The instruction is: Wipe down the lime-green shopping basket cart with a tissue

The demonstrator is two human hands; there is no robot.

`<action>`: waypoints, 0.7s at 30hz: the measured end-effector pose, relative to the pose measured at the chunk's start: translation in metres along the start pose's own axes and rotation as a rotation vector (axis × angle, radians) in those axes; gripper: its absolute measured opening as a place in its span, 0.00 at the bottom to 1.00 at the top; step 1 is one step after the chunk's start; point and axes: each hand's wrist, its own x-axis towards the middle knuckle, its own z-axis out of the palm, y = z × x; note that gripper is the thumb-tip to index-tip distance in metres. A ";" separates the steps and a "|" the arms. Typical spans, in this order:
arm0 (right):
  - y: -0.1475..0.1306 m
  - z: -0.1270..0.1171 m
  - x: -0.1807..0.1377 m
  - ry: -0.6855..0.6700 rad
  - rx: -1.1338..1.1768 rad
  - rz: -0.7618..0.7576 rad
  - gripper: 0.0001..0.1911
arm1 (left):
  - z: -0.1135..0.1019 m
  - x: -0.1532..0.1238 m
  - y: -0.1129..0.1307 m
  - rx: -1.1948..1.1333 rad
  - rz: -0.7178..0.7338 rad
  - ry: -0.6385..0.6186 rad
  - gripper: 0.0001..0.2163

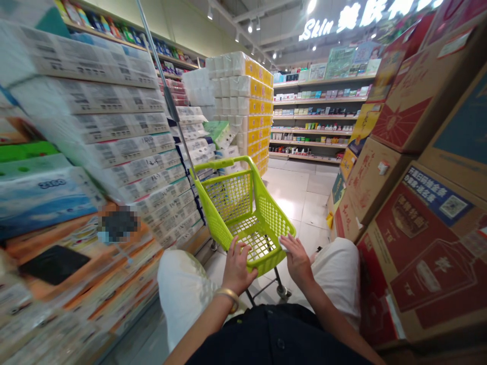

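A lime-green plastic shopping cart (243, 213) stands empty in the aisle right in front of me. My left hand (236, 266), with a gold bangle on the wrist, grips the cart's near rim. My right hand (297, 258) rests on the rim's right corner and presses a small white paper or cloth (283, 244) against it. My knees in white trousers show on either side below the cart.
Stacked tissue packs (125, 147) wall the left side. Brown and red cardboard boxes (414, 203) crowd the right. A tower of white and yellow paper rolls (247, 101) stands ahead; product shelves (315, 121) line the back. Pale tiled floor (300, 192) runs beyond the cart.
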 end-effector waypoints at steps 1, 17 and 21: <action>0.003 -0.002 0.001 0.037 -0.009 0.035 0.23 | 0.001 0.000 0.001 0.000 -0.001 0.003 0.23; 0.000 -0.001 0.002 0.003 -0.019 0.040 0.22 | 0.000 0.001 0.002 0.008 -0.004 -0.001 0.22; -0.022 0.013 -0.006 -0.088 0.037 -0.046 0.23 | 0.000 0.001 0.002 0.003 0.004 -0.002 0.22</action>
